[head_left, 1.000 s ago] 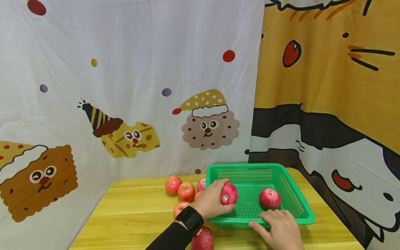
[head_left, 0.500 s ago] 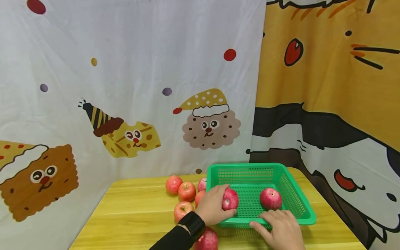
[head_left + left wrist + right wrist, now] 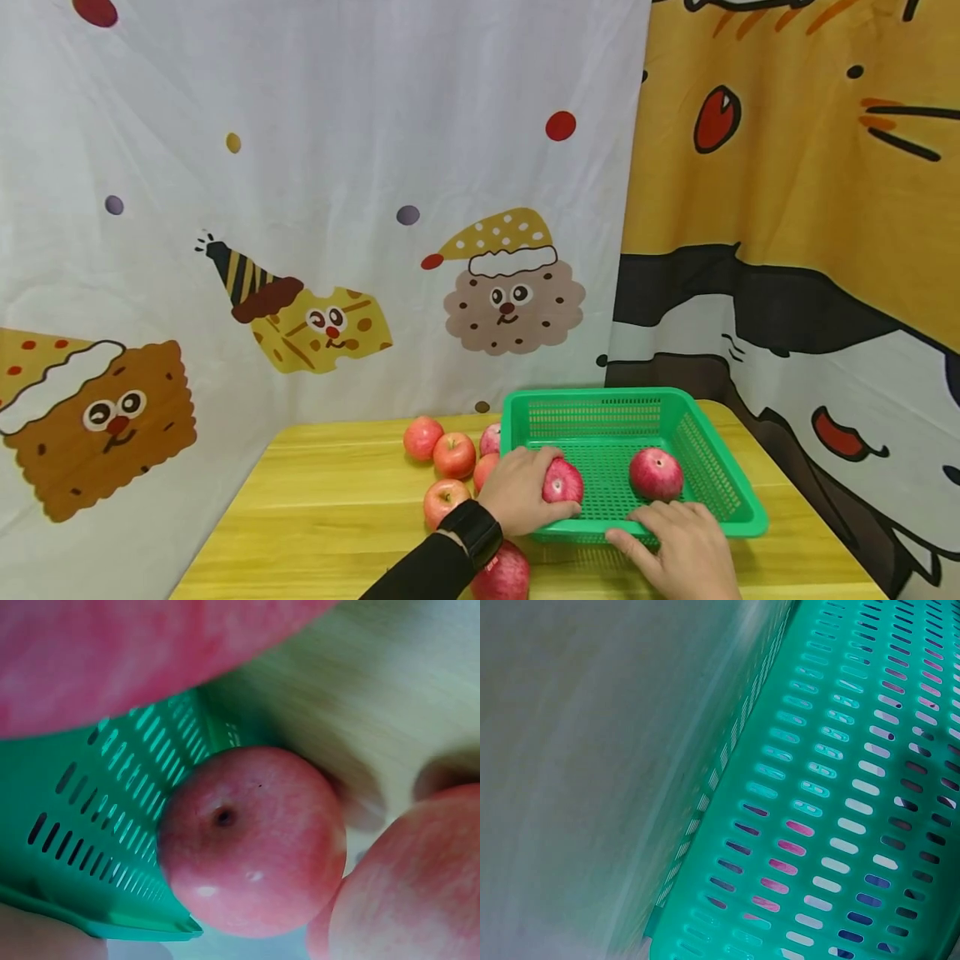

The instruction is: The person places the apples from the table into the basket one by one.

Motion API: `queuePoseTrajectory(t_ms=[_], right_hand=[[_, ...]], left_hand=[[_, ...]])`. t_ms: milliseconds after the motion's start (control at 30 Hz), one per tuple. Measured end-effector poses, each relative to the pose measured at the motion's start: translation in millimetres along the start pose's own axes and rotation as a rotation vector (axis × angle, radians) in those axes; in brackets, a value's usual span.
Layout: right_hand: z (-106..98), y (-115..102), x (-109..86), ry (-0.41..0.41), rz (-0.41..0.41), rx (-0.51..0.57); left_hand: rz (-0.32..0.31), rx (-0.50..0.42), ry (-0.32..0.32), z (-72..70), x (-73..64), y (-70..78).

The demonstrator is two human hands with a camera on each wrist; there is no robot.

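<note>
My left hand (image 3: 521, 492), with a black band at the wrist, holds a red apple (image 3: 564, 481) low inside the left part of the green plastic basket (image 3: 611, 527). Its fingers curve over the apple's far side, and the thumb lies along the near side by the rim. My right hand (image 3: 686, 546) grips the basket's front rim, fingers over the edge and thumb outside. A second red apple (image 3: 656, 474) sits in the basket, just beyond the right fingers. Slotted basket wall (image 3: 825, 787) fills much of the right wrist view; red shows through some slots.
Several apples lie left of the basket on the wooden table (image 3: 322, 500), among them one pale red apple (image 3: 447, 502). Another apple (image 3: 502, 573) is nearer, below the left wrist. One apple (image 3: 255, 840) appears close against the basket wall in the left wrist view. Printed curtains stand behind.
My left hand has lowered the apple from above the basket's left side down into it. The right hand stays on the front rim. The head view has shifted slightly.
</note>
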State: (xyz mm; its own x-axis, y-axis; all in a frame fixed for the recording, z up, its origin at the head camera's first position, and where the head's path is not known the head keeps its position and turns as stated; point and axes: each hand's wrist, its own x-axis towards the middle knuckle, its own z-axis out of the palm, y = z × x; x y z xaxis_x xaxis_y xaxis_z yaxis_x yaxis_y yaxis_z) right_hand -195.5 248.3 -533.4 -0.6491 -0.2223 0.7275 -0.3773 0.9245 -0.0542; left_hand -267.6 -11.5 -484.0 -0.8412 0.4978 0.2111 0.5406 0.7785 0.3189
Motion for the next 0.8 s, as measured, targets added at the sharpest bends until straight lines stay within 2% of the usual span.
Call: queuePoseTrajectory(t_ms=[400,800], right_hand=[[0.5,0.6,2.3,-0.002,-0.012,-0.008],[-2.3,-0.9,3.6,-0.066,0.012,-0.055]], left_hand=[[-0.055,0.106,-0.115,-8.3,2.1,5.3],[0.038,0.176,-0.154,-7.8,2.4,3.7]])
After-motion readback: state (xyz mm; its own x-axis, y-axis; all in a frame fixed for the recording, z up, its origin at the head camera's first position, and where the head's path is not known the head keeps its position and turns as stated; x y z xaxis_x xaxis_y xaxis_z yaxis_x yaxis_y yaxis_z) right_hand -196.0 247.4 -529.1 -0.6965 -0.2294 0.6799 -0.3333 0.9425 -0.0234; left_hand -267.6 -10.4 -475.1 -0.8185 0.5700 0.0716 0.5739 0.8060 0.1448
